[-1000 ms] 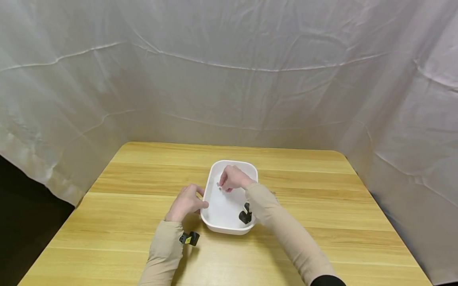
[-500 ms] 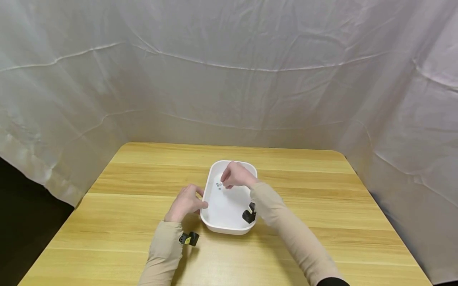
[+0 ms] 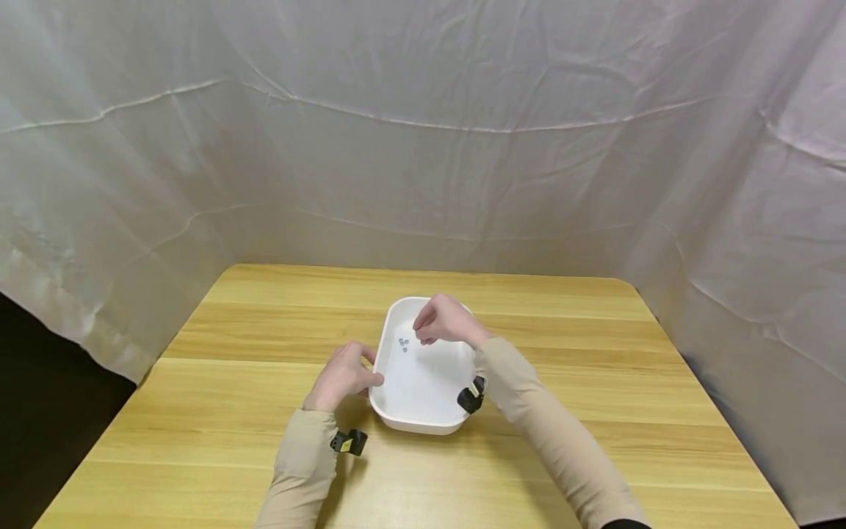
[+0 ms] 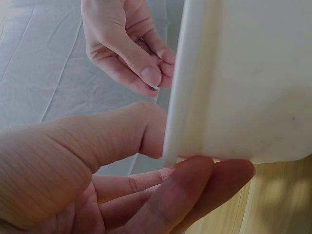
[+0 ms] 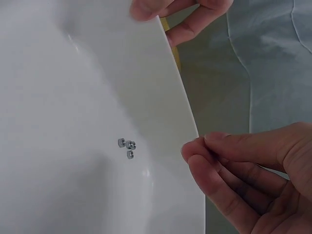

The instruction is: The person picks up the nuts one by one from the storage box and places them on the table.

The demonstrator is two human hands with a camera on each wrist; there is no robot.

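A white tray (image 3: 423, 389) lies on the table. My left hand (image 3: 341, 376) grips its left rim, with the thumb over the edge and the fingers on the outer wall (image 4: 185, 83). Several small metal hex nuts (image 5: 127, 145) sit bunched on the tray floor near its left side. Over the tray, to the right of those nuts, my right hand (image 3: 446, 321) pinches thumb against fingertips. In the left wrist view, a tiny dark metal piece, apparently a nut (image 4: 154, 88), shows at the tip of the right thumb. The right wrist view hides that piece behind the fingers.
The wooden table (image 3: 264, 338) extends around the tray on all sides. A pale grey curtain (image 3: 423, 147) hangs behind it and along both sides. Black wrist cameras are strapped to the left sleeve (image 3: 305, 448) and the right sleeve (image 3: 529, 397).
My right hand has drawn back to the right and up, away from the bunched nuts, uncovering them. My left hand has kept its grip on the tray, which stays in place.
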